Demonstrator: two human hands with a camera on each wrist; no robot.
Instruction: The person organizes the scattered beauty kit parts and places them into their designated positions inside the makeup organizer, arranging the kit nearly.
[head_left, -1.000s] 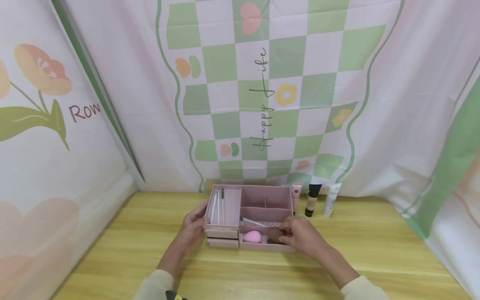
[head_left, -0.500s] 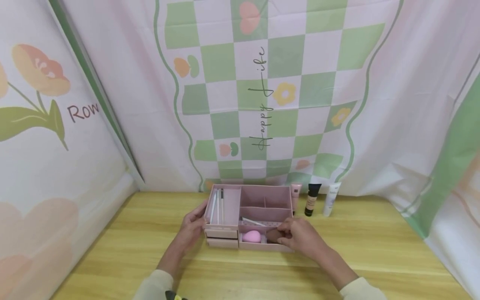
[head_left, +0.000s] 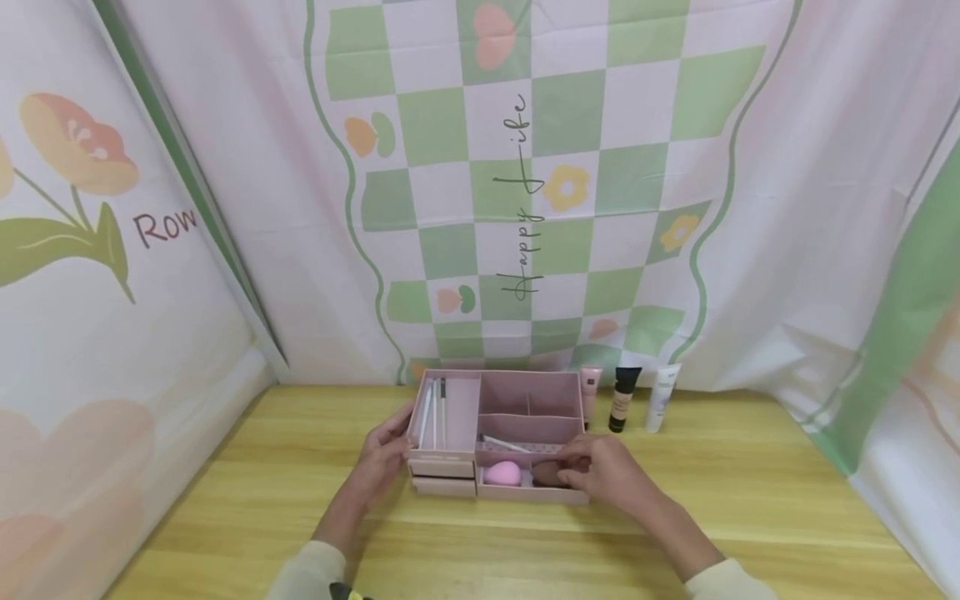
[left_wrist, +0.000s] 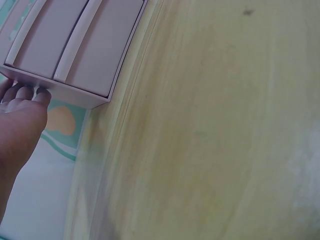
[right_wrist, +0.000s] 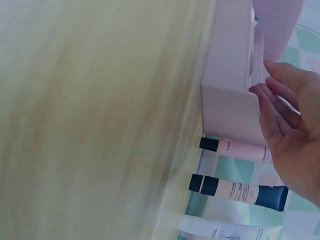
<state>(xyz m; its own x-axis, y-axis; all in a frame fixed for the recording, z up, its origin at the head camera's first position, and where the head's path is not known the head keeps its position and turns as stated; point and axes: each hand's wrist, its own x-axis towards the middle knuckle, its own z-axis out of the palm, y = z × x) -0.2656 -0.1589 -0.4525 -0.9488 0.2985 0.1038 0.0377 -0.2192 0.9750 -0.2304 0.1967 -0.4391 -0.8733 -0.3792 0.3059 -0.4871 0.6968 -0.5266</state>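
A pink compartment organizer (head_left: 532, 494) stands on the wooden table. In its front right compartment lie a pink makeup sponge (head_left: 503, 474) and a brown makeup sponge (head_left: 546, 474). My right hand (head_left: 611, 473) pinches the brown sponge's right end, its thumb on the near side; in the right wrist view the compartment wall hides this sponge. My left hand (head_left: 381, 462) rests along the organizer's left side, and the left wrist view shows its fingertips against that wall (left_wrist: 75, 95). Several slim brushes (head_left: 435, 412) lie in the left compartment, and a white stick (head_left: 506, 443) lies across the middle one.
Right of the organizer three tubes stand near the curtain: a pink tube (head_left: 591, 392), a black-and-beige tube (head_left: 623, 400) and a white tube (head_left: 663, 400). Two drawers (head_left: 444, 468) face front on the organizer's left. A checkered curtain (head_left: 525, 192) hangs behind.
My right hand's fingers have shifted slightly at the brown sponge, which sits a little lower in its compartment. The left hand keeps its place, and the head view has moved slightly.
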